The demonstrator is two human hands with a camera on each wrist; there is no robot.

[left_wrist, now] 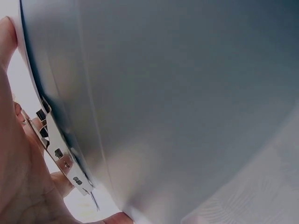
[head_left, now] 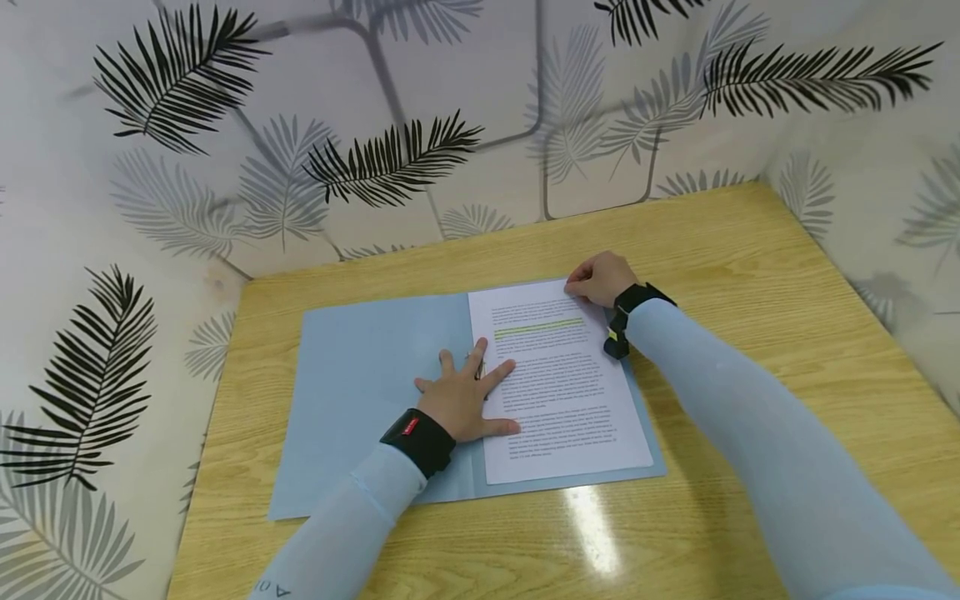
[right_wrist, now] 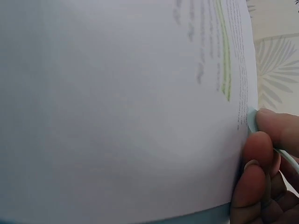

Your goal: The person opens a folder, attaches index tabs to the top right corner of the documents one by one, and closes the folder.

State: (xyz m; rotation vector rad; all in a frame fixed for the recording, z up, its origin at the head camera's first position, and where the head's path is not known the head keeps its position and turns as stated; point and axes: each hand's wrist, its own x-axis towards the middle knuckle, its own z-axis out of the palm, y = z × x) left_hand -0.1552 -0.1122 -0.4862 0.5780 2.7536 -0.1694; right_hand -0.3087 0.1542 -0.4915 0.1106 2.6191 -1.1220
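A light blue folder (head_left: 375,367) lies spread on the table, with printed white sheets (head_left: 562,450) on its right side. Yellow-green highlighting (head_left: 536,328) crosses lines near the top of the page. My left hand (head_left: 461,404) rests on the fold with fingers spread, some reaching onto the paper. Beside it a metal clip (left_wrist: 60,156) shows in the left wrist view, partly behind the hand. At the page's upper right corner, my right hand (head_left: 602,279) pinches a thin pale blue-green strip (right_wrist: 252,120) between thumb and fingers. Its exact kind is unclear, being mostly covered by the fingers.
The wooden table (head_left: 750,275) extends around the folder on all sides. Behind it and along the sides hangs a pale backdrop (head_left: 510,67) with a leaf pattern. A black camera strap (head_left: 637,300) circles the right wrist, close to the page's right edge.
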